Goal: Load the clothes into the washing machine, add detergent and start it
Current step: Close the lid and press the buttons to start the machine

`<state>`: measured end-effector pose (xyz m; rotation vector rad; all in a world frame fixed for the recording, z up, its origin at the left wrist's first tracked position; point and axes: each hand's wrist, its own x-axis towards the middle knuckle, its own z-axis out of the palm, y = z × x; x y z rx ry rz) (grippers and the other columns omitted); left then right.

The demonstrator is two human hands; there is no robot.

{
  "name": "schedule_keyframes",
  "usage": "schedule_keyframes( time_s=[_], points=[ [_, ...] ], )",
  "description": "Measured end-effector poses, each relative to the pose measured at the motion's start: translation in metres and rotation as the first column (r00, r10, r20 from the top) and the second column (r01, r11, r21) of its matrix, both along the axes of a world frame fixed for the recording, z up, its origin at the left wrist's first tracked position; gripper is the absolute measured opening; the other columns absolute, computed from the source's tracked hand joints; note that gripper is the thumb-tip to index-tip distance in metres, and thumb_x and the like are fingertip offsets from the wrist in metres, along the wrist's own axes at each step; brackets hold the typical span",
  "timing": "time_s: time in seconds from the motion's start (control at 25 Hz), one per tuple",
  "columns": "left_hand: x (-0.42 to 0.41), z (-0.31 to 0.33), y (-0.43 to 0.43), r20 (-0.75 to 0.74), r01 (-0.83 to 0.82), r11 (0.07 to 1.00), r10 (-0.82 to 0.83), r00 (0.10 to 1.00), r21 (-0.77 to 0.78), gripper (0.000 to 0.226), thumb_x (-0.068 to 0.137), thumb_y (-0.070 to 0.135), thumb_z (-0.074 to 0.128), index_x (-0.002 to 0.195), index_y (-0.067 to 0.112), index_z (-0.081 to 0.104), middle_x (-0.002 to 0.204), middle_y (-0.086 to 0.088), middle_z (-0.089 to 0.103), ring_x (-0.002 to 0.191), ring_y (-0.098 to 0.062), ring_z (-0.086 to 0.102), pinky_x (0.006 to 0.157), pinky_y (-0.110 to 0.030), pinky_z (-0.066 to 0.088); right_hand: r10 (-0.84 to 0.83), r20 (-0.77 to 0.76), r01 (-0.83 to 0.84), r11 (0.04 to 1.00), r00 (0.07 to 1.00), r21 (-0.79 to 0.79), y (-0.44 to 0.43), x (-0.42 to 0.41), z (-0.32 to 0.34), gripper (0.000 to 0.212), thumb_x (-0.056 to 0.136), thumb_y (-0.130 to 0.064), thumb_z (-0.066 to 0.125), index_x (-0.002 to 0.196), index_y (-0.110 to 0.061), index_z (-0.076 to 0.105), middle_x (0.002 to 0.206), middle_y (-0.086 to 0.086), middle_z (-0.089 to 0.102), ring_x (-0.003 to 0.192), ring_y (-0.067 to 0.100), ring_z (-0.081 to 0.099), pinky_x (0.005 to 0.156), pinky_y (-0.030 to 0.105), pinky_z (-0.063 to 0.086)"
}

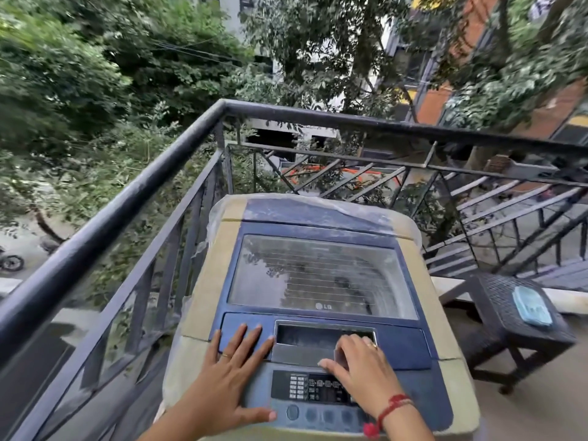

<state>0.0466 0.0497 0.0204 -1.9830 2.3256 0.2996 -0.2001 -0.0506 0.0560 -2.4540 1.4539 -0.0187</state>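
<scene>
Nearest me are my 2 forearms, reaching forward over the front edge of the washing machine (318, 313), which stands in the balcony corner just inside the railing (133, 192). My left hand (234, 374) lies flat, palm down, fingers spread and released, on the blue panel left of the lid handle recess (321, 337), its thumb stretched toward the round buttons (318, 414). My right hand (359, 374) is arched over the control panel (305, 388), fingers curled loosely with nothing in them, tips at the recess's near edge.

I see no clothes and no detergent anywhere; a black side table (512, 316) to the right bears only a pale blue object (532, 305) I cannot identify. The glass lid (321, 275) is shut, the drum's contents hidden by glare. I judge loading has not begun: next, my right fingers should hook the recess and lift the lid.
</scene>
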Motion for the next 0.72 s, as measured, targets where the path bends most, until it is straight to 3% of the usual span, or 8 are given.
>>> schedule_keyframes(
  time_s=[0.08, 0.16, 0.24, 0.36, 0.4, 0.48, 0.56, 0.72],
  points=[
    [0.000, -0.005, -0.001, -0.015, -0.005, 1.000, 0.004, 1.000, -0.030, 0.106, 0.068, 0.092, 0.028, 0.149, 0.024, 0.022, 0.154, -0.003, 0.028, 0.143, -0.025, 0.014, 0.103, -0.053, 0.018, -0.042, 0.037, 0.042, 0.999, 0.998, 0.014, 0.001, 0.001, -0.004, 0.079, 0.062, -0.084, 0.000, 0.096, -0.029, 0.046, 0.097, -0.013, 0.051, 0.094, 0.010, 0.048, 0.086, 0.023, 0.037],
    [0.000, -0.010, -0.002, -0.023, -0.002, 0.998, 0.001, 1.000, -0.064, 0.106, 0.069, 0.092, 0.029, 0.149, 0.023, 0.022, 0.154, -0.003, 0.028, 0.143, -0.026, 0.012, 0.104, -0.054, 0.016, -0.147, 0.090, 0.143, 0.989, 0.985, 0.045, 0.007, -0.001, -0.007, 0.094, 0.064, -0.085, -0.001, 0.125, -0.029, 0.043, 0.124, -0.014, 0.049, 0.117, 0.012, 0.046, 0.100, 0.025, 0.035],
    [0.000, -0.012, -0.002, -0.023, 0.009, 0.997, -0.010, 1.000, -0.081, 0.106, 0.069, 0.092, 0.028, 0.150, 0.024, 0.020, 0.155, -0.003, 0.026, 0.144, -0.026, 0.009, 0.105, -0.054, 0.015, -0.178, 0.001, 0.178, 0.984, 0.984, 0.000, 0.023, -0.003, -0.013, 0.094, 0.075, -0.081, 0.003, 0.144, -0.023, 0.029, 0.146, -0.011, 0.035, 0.136, 0.013, 0.034, 0.114, 0.026, 0.015],
    [0.000, -0.014, -0.002, -0.038, 0.003, 0.996, -0.006, 0.999, -0.087, 0.106, 0.068, 0.092, 0.028, 0.150, 0.025, 0.018, 0.155, -0.003, 0.025, 0.144, -0.026, 0.010, 0.105, -0.056, 0.012, -0.201, -0.162, 0.215, 0.974, 0.966, 0.075, 0.050, -0.003, -0.023, 0.083, 0.087, -0.073, 0.013, 0.142, -0.014, 0.033, 0.147, 0.002, 0.036, 0.132, 0.017, 0.040, 0.111, 0.029, 0.002],
    [0.000, -0.014, -0.003, -0.047, 0.001, 0.996, -0.006, 0.999, -0.088, 0.107, 0.068, 0.092, 0.028, 0.150, 0.025, 0.017, 0.155, -0.004, 0.026, 0.143, -0.026, 0.010, 0.106, -0.056, 0.011, -0.198, -0.193, 0.221, 0.969, 0.961, 0.108, 0.054, -0.002, -0.022, 0.087, 0.085, -0.075, 0.009, 0.145, -0.014, 0.027, 0.151, 0.003, 0.029, 0.135, 0.019, 0.034, 0.112, 0.029, -0.001],
    [0.000, -0.016, -0.003, -0.058, 0.013, 0.995, -0.019, 0.998, -0.104, 0.108, 0.068, 0.093, 0.028, 0.150, 0.025, 0.017, 0.155, -0.004, 0.025, 0.143, -0.026, 0.010, 0.107, -0.057, 0.009, -0.174, -0.108, 0.176, 0.984, 0.979, 0.010, 0.054, -0.002, -0.025, 0.099, 0.071, -0.083, -0.011, 0.147, -0.020, -0.003, 0.154, -0.002, -0.008, 0.144, 0.017, 0.003, 0.114, 0.025, -0.012],
    [0.001, -0.016, -0.003, -0.059, 0.024, 0.994, -0.030, 0.998, -0.108, 0.108, 0.068, 0.092, 0.027, 0.150, 0.024, 0.017, 0.156, -0.005, 0.023, 0.143, -0.027, 0.010, 0.107, -0.058, 0.008, -0.212, -0.076, 0.216, 0.975, 0.974, 0.051, 0.052, -0.001, -0.024, 0.108, 0.057, -0.085, -0.021, 0.145, -0.024, -0.014, 0.147, -0.008, -0.025, 0.142, 0.012, -0.016, 0.113, 0.028, -0.014],
    [0.001, -0.015, -0.002, -0.058, 0.014, 0.997, -0.018, 0.998, -0.082, 0.108, 0.067, 0.094, 0.022, 0.151, 0.029, 0.000, 0.159, -0.002, 0.002, 0.146, -0.033, -0.001, 0.109, -0.057, -0.004, -0.198, -0.111, 0.207, 0.975, 0.974, 0.074, 0.052, 0.004, -0.021, 0.112, 0.058, -0.084, -0.013, 0.149, -0.019, -0.004, 0.153, -0.005, -0.017, 0.144, 0.012, -0.012, 0.113, 0.033, -0.010]
  ],
)
